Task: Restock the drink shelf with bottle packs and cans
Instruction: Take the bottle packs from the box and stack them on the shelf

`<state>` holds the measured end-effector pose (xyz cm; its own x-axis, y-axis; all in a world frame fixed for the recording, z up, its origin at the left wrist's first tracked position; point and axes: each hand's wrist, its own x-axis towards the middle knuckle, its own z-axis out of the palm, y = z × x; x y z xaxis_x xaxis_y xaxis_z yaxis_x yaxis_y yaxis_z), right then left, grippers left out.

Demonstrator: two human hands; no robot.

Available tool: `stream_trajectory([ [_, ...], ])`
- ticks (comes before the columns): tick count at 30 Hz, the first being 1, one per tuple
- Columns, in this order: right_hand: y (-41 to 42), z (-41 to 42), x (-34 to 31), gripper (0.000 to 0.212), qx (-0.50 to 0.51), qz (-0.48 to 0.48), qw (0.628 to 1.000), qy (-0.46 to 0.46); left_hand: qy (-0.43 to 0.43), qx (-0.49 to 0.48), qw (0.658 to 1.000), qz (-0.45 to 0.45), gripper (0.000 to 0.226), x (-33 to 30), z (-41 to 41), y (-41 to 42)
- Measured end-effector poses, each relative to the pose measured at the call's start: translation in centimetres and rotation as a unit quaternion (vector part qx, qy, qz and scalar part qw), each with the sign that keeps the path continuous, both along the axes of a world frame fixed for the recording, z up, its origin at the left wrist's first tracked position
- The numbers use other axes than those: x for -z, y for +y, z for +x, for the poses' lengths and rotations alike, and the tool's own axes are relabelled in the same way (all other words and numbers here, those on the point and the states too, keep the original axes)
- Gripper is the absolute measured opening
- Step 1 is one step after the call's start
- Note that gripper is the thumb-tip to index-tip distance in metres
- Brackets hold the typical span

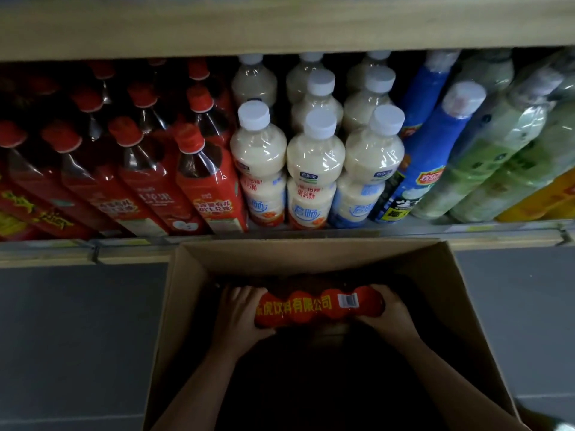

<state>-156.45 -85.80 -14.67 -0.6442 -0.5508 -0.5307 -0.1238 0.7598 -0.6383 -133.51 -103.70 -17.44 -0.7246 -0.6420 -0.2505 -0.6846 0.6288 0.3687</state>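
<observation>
An open brown cardboard box point(311, 259) stands on the grey floor point(77, 337) just in front of the wooden drink shelf point(280, 26). Inside the box, near its far wall, lies a red shrink-wrapped pack of bottles point(317, 306) with yellow lettering and a white barcode sticker facing up. Both hands reach into the box and hold this pack by its ends: the left hand point(238, 315) has its fingers curled over the pack's left end with the thumb under the near edge, and the right hand point(390, 309) wraps its right end the same way, so each grip is closed on the pack.

Beyond the box's far wall, on the shelf, stand dark tea bottles with red caps and red labels point(149, 169) to the left, cream-coloured milk drink bottles with white caps point(314, 163) straight ahead, tall blue-wrapped bottles point(435, 150) to the right of those, and pale green bottles in clear wrap point(504, 144) farthest right.
</observation>
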Motion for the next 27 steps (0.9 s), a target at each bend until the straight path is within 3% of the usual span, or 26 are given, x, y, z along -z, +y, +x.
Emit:
stream_trajectory([
  [5,0.1,-0.3,0.7,0.066,0.014,-0.032,0.999,-0.033,-0.093,0.014,0.993,0.077,0.078,-0.7,-0.1,-1.4],
  [9,0.2,-1.1,-3.8,0.067,0.005,-0.024,0.999,-0.027,-0.114,0.017,0.989,0.097,0.080,-6.5,-0.8,-1.6],
  [12,0.3,-1.8,-11.6,0.064,-0.008,-0.026,0.999,-0.020,-0.094,0.020,0.992,0.086,0.085,-14.4,-0.7,-1.7],
  [16,0.1,-2.6,-24.3,0.066,-0.009,-0.040,0.997,0.058,-0.036,0.009,0.996,0.076,0.082,-27.1,-0.8,-2.0],
  [20,0.1,-3.2,-37.9,0.061,0.005,-0.070,0.997,0.029,0.017,0.021,0.997,0.075,0.076,-40.9,-1.0,-2.2],
  [27,1.3,-3.0,-59.9,0.047,0.053,-0.185,0.981,-0.026,0.022,0.005,0.993,0.112,0.073,-63.5,-0.8,-1.5],
])
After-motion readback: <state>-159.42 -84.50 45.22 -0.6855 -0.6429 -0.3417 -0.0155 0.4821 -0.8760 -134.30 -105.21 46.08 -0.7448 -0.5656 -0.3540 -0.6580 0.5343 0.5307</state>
